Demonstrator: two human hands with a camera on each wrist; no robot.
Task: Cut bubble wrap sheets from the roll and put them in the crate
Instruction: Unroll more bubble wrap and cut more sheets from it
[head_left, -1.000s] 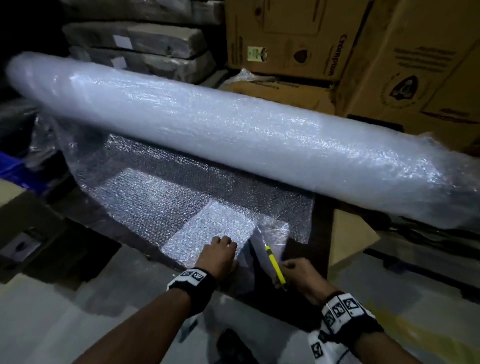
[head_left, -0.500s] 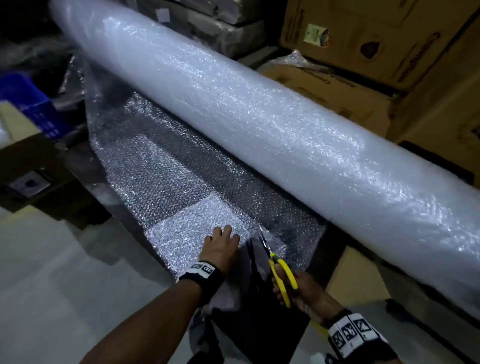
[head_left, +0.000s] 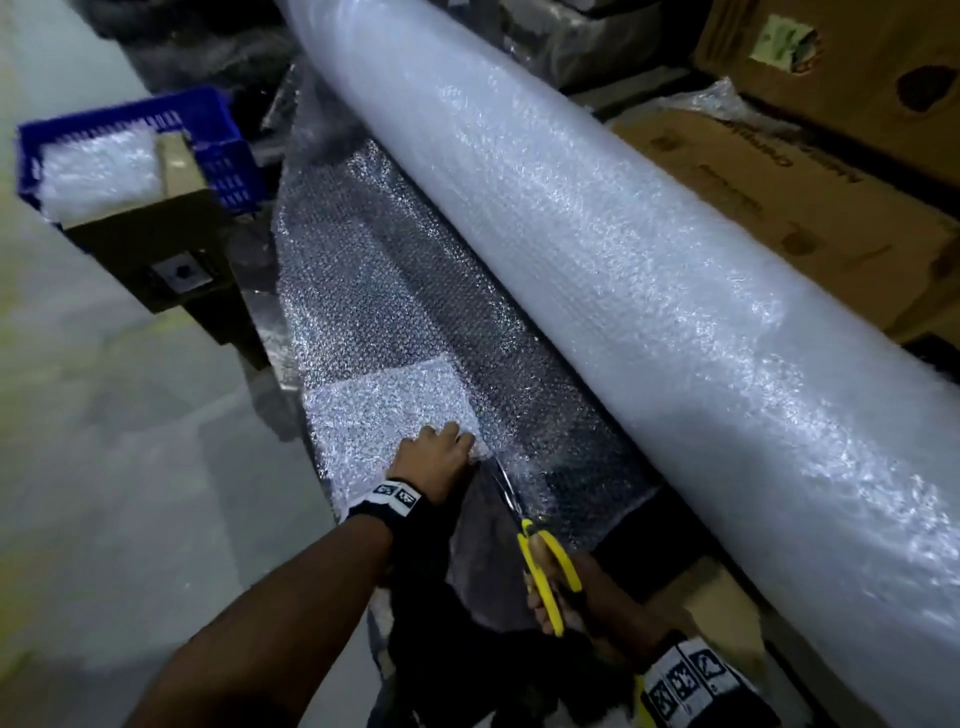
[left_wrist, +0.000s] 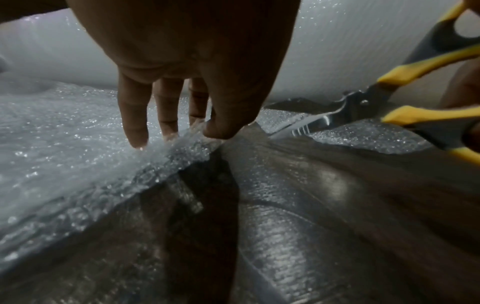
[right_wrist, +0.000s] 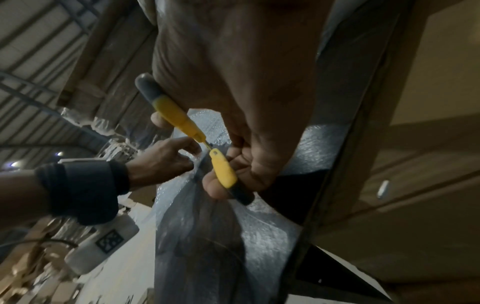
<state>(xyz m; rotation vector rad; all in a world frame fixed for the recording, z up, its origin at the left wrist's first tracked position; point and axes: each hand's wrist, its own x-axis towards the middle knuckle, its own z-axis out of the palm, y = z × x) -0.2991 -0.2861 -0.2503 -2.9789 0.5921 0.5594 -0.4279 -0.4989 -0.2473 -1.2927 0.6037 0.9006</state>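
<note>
Fingers of the right hand curl through the yellow handles of the scissors, clamped on them; the blades stand partly apart and bite into the near edge of the unrolled bubble wrap sheet. Just left of the blades, the left hand pinches the freshly parted edge, thumb on the near side and straight fingers pressing on the bubbled surface, so the film is held taut ahead of the cut.

Outward from there, the sheet runs away from the person to the big roll, which lies slantwise across the head view on stacked cardboard boxes. Off to the left, well apart from the cut, the blue crate sits on a brown box, with pale bubble wrap already inside.

Risk, as I judge it, lies mostly in how near the left thumb is to the blades: a hurried closing stroke could nick it. Slack film is the other worry; if the pinch loosens, the wrap may bunch or fold between the blades and tear raggedly instead of shearing. The line could also wander off square, since nothing guides it but the eye in poor light.
</note>
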